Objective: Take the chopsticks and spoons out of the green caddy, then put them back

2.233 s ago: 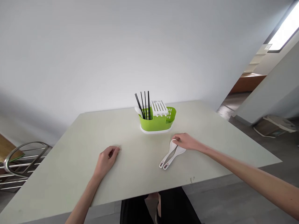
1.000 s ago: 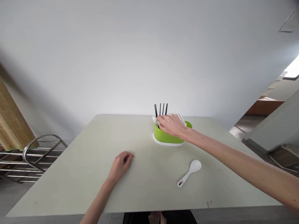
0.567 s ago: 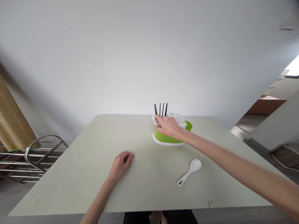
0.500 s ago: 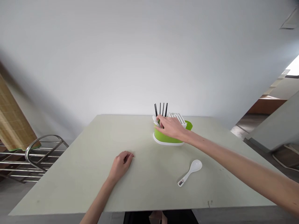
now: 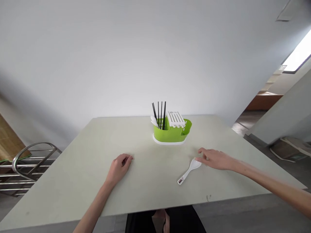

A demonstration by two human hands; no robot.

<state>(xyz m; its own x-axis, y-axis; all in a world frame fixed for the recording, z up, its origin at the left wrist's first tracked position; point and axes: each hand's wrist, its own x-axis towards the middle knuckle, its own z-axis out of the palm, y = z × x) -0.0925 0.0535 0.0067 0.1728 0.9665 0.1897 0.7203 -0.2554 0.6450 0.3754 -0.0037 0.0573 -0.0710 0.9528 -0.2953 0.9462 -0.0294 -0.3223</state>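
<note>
A green cutlery holder (image 5: 172, 133) on a white base stands at the far middle of the pale table (image 5: 73, 171). It holds several black chopsticks (image 5: 160, 114), a white spoon (image 5: 154, 120) at its left end and a white slotted insert (image 5: 175, 118). Another white spoon (image 5: 189, 170) lies flat on the table, its labelled handle pointing toward me. My right hand (image 5: 215, 158) lies over the table with fingers stretched out, fingertips touching that spoon's bowl. My left hand (image 5: 119, 166) rests on the table with fingers loosely curled, holding nothing.
A metal tube rack (image 5: 26, 165) stands to the left of the table, with a bamboo mat (image 5: 7, 145) behind it. A plain white wall is behind. At the right, a floor passage and a low box (image 5: 286, 147). My dark-clad legs (image 5: 160, 220) show under the near edge.
My right hand put one white spoon into the holder's left end, then drew back to the spoon left on the table. My left hand stayed still.
</note>
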